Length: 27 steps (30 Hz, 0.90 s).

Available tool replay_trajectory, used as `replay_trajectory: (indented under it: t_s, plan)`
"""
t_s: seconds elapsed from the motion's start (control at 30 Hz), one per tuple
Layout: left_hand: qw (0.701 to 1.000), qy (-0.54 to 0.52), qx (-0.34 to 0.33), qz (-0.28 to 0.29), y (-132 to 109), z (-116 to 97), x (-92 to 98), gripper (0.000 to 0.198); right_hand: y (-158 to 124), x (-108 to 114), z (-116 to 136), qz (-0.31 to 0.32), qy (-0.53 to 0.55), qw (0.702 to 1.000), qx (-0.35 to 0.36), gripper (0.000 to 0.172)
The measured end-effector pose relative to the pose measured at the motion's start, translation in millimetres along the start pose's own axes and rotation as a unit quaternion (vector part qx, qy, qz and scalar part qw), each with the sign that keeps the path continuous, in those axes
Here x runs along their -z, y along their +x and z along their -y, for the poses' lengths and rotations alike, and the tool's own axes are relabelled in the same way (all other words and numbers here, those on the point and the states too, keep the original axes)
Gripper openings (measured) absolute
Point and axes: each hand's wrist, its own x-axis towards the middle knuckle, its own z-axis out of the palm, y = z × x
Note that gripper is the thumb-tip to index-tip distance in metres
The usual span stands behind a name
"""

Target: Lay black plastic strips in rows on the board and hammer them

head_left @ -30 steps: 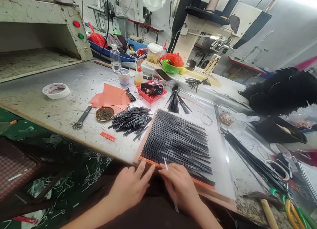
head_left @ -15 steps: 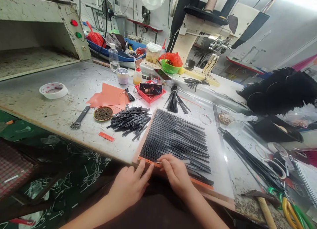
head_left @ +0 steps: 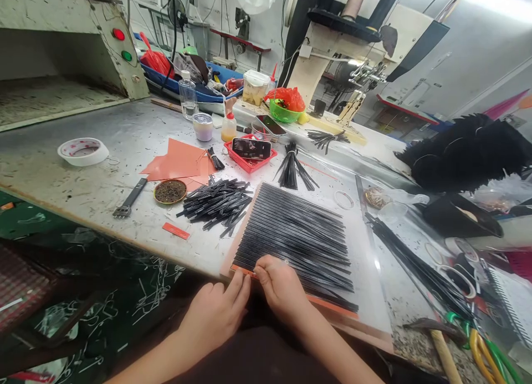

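Rows of narrow black strips lie side by side on a pale board, with an orange strip along their near edge. My left hand rests at the board's near left corner, index and middle fingers stretched onto the orange edge. Just right of it, my right hand is closed in a pinch over the same edge; whatever is between its fingertips is hidden. A heap of short black strips lies beyond the board's left side.
On the left are a tape roll, a metal tool, a round dish and orange sheets. A red basket holds a phone. A hammer and scissors lie at the right.
My right hand has moved left, closer to my left hand, and the light-coloured stick seen in it earlier no longer shows. The fingers of my left hand have come closer together.
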Motion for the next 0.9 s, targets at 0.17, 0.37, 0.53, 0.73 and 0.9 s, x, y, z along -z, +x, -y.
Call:
replay_trajectory:
  t_s: [0.17, 0.37, 0.53, 0.73, 0.9]
  plan:
    - [1.0, -0.009, 0.004, -0.004, -1, 0, -3.0, 0.04, -1, -2, -1, -0.013, -0.006, 1.0, 0.017, 0.029]
    - [1.0, 0.003, -0.009, -0.012, -2, 1, -2.8, 0.04, -3, -4, -2, -0.028, 0.0, 0.999, 0.024, 0.032]
    - [1.0, -0.019, 0.001, 0.003, -1, 1, -2.7, 0.04, -3, -5, 0, -0.029, -0.004, 0.999, 0.03, 0.033]
    - [1.0, -0.021, 0.001, 0.012, -2, 3, -2.9, 0.041, -5, -1, -3, -0.041, 0.033, 0.998, 0.017, 0.03]
    - [1.0, -0.012, -0.016, -0.019, -1, 6, 2.4, 0.035, -24, 9, -13, -0.124, 0.026, 0.991, 0.041, 0.017]
